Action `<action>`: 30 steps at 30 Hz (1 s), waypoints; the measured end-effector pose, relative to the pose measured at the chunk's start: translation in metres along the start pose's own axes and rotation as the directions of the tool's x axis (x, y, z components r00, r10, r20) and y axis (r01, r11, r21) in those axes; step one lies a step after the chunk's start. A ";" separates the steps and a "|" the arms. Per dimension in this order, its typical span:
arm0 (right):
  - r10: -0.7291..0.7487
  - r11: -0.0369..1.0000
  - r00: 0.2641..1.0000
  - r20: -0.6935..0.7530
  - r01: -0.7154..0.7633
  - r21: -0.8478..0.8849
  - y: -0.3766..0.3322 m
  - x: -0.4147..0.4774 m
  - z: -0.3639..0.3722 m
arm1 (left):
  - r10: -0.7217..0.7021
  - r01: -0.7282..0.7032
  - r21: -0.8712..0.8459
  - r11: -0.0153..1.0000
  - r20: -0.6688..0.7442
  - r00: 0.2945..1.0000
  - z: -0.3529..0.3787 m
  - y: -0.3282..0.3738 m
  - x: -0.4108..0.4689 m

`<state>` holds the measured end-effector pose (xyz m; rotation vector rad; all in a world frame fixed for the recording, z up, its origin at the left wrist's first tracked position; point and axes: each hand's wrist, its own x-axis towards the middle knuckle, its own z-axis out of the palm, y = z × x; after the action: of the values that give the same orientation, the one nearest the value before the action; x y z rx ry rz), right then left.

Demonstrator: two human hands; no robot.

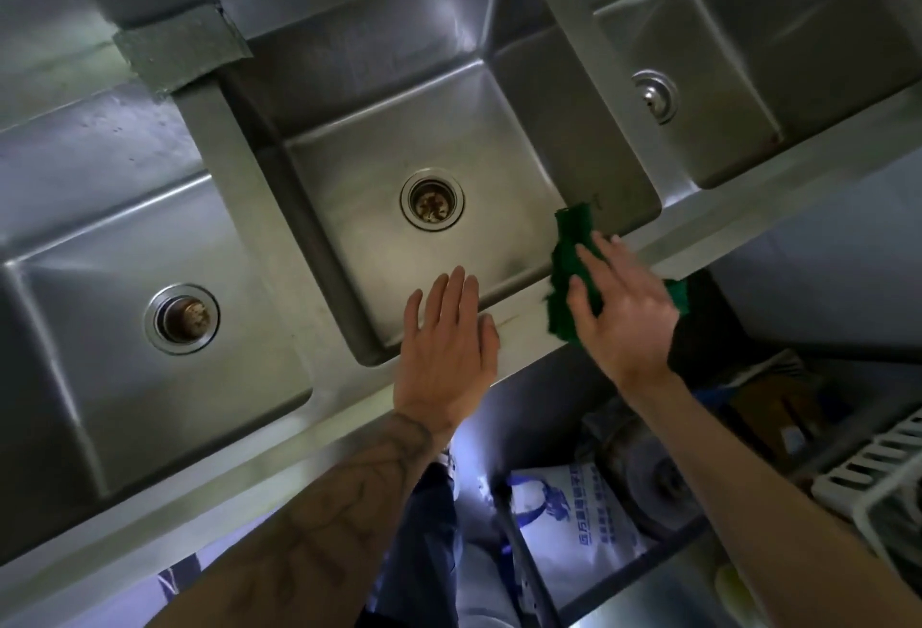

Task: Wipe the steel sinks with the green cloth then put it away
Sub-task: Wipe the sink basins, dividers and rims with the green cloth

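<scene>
3 steel sinks (259, 465): right hand (618, 308) pressing green cloth (569, 253) flat-fingered at middle basin (449, 128) 4 o'clock rim; left hand (446, 353) bracing, open, empty. Keeping pressure even looking advisable.

green cloth (574, 248) | crumpled | on middle steel sink (389, 138) front rim

- left hand (446, 348) flat, palm down, fingers straight and together, thumb out to the side
- left forearm (324, 517) bare, tattooed, runs in from bottom left
- right hand (618, 313) flat too, fingers slightly spread
- right forearm (748, 468) bare
</scene>
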<state>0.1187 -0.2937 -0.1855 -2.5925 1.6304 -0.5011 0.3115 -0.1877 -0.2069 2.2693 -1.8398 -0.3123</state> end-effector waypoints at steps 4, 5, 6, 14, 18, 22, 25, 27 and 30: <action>-0.181 0.977 0.983 0.018 0.178 0.117 -0.063 -0.037 0.017 | 0.017 -0.017 -0.007 1.000 0.014 1.000 -0.003 -0.005 -0.002; -0.244 0.963 0.970 0.024 0.239 0.124 -0.063 -0.037 0.016 | 0.008 -0.008 -0.021 1.000 0.002 1.000 -0.006 -0.006 -0.002; -0.286 0.952 0.958 0.037 0.280 0.123 -0.056 -0.032 0.014 | -0.007 0.007 -0.031 0.999 -0.019 1.000 -0.008 -0.009 -0.004; 0.014 1.000 0.999 0.040 -0.015 0.025 -0.039 -0.014 0.002 | -0.104 0.111 0.110 0.988 -0.065 0.992 -0.035 -0.078 -0.063; -0.131 0.982 0.985 0.114 0.114 0.151 -0.121 -0.052 0.017 | -0.165 0.177 0.109 0.978 -0.111 0.980 -0.038 -0.097 -0.081; -0.264 0.955 0.955 0.136 0.240 0.172 -0.116 -0.050 0.020 | -0.172 0.183 0.108 0.977 -0.106 0.979 -0.037 -0.094 -0.080; -0.105 0.992 0.988 0.114 0.097 0.079 -0.082 -0.036 0.013 | -0.188 0.198 0.109 0.974 -0.097 0.977 -0.036 -0.096 -0.080; -0.009 1.000 0.996 0.085 0.007 0.027 -0.079 -0.034 0.010 | -0.191 0.202 0.118 0.972 -0.099 0.977 -0.036 -0.096 -0.080; 0.030 0.999 0.997 0.067 -0.031 0.018 -0.125 -0.052 0.015 | -0.176 0.187 0.112 0.976 -0.107 0.979 -0.034 -0.097 -0.080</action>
<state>0.2115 -0.1941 -0.1874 -2.5378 1.6342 -0.4211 0.3963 -0.0885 -0.1993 2.4937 -1.6495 -0.1180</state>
